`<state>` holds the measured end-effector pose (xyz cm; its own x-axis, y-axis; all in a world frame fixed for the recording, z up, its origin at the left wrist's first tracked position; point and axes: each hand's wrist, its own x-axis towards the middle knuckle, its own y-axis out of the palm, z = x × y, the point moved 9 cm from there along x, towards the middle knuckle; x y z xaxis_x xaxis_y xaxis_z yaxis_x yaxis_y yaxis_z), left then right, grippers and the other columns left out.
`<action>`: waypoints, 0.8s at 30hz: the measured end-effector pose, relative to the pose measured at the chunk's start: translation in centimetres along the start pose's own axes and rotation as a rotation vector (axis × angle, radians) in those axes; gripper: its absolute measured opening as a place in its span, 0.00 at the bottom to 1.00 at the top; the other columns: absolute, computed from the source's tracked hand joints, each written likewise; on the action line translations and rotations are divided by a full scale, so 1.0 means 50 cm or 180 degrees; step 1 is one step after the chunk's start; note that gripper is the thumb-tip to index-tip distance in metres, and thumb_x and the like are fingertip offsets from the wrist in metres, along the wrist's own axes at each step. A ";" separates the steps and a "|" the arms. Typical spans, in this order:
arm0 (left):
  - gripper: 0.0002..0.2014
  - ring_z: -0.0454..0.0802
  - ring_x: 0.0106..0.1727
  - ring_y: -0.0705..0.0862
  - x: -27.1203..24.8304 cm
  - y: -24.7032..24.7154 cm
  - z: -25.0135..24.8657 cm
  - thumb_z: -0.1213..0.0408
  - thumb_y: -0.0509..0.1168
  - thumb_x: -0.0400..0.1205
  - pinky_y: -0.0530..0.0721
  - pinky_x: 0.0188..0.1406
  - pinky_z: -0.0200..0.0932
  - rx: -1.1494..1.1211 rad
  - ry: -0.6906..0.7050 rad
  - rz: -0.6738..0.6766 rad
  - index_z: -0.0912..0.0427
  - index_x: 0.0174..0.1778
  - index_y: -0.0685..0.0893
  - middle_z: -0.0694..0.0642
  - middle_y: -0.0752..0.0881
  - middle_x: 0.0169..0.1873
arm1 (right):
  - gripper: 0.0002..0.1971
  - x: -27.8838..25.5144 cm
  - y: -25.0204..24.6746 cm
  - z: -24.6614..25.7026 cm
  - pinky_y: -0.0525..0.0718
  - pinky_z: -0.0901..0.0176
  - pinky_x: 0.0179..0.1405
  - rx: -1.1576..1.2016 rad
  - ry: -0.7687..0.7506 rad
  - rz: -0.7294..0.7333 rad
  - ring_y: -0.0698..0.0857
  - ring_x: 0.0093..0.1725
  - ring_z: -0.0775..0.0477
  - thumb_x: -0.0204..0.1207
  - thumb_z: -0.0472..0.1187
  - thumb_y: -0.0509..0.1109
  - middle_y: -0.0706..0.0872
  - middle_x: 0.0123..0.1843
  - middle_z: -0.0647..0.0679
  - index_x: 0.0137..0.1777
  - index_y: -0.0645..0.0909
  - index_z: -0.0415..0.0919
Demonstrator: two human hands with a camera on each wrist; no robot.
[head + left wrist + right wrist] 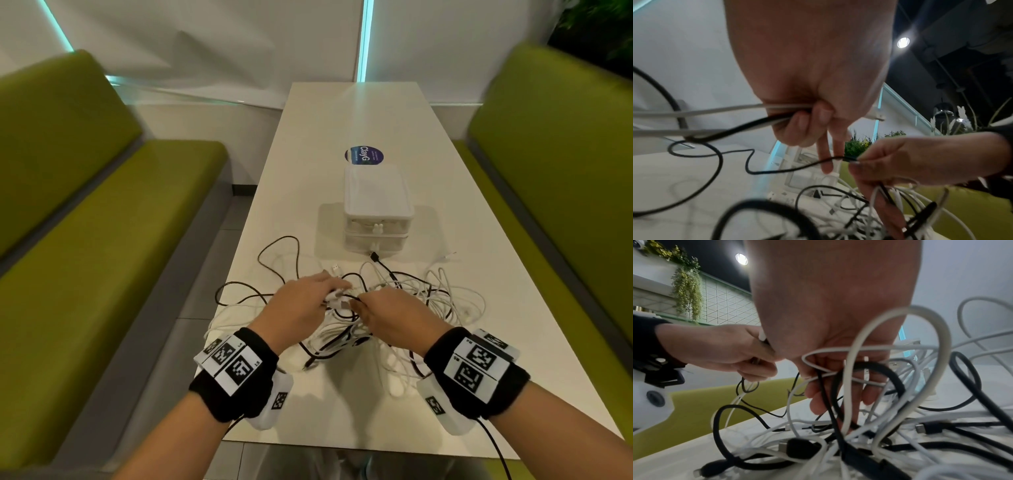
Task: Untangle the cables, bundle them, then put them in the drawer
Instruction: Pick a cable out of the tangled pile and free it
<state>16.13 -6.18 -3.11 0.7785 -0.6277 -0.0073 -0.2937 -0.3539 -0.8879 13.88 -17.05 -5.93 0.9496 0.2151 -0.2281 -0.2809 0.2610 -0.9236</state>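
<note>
A tangle of black and white cables (387,308) lies on the white table (359,113), with loops spread left and right. My left hand (308,298) grips white and black cables (748,113) with its curled lower fingers, two fingers stretched out. My right hand (387,315) pinches the plug of a thin black cable (850,159) between thumb and forefinger; its other fingers (838,391) reach down into the tangle (859,426). Beyond the cables stands a small white drawer unit (376,209) with both drawers closed.
Green benches (102,222) flank the table on both sides. A round blue sticker (363,156) lies behind the drawer unit. A loose white plug (448,256) lies right of the unit. The table's near edge (342,445) runs just below my wrists.
</note>
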 end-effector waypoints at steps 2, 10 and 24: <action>0.25 0.55 0.58 0.82 0.000 0.028 -0.010 0.76 0.56 0.78 0.79 0.53 0.50 0.0354 -0.0008 0.0240 0.50 0.67 0.79 0.50 0.83 0.59 | 0.17 0.000 0.001 0.005 0.77 0.52 0.39 -0.0059 -0.0058 -0.0045 0.83 0.44 0.38 0.87 0.50 0.53 0.85 0.43 0.40 0.46 0.79 0.42; 0.15 0.59 0.50 0.82 -0.009 -0.026 0.027 0.74 0.56 0.80 0.73 0.43 0.49 0.0354 -0.0399 -0.0429 0.52 0.56 0.79 0.50 0.84 0.50 | 0.23 -0.011 0.004 0.008 0.76 0.54 0.37 0.0117 -0.0040 0.0074 0.81 0.37 0.44 0.87 0.57 0.53 0.83 0.36 0.45 0.37 0.75 0.43; 0.09 0.62 0.38 0.80 -0.052 -0.085 0.202 0.73 0.54 0.79 0.79 0.36 0.52 0.0304 -0.1261 -0.0610 0.55 0.40 0.75 0.55 0.82 0.34 | 0.22 0.022 0.004 0.054 0.82 0.54 0.45 -0.0003 -0.0101 -0.0013 0.83 0.44 0.51 0.81 0.67 0.57 0.85 0.45 0.53 0.50 0.80 0.49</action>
<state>20.97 3.96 -3.95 0.9716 -0.2364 0.0025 -0.0854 -0.3606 -0.9288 14.47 -14.23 -5.53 0.9458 0.2438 -0.2145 -0.2770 0.2611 -0.9247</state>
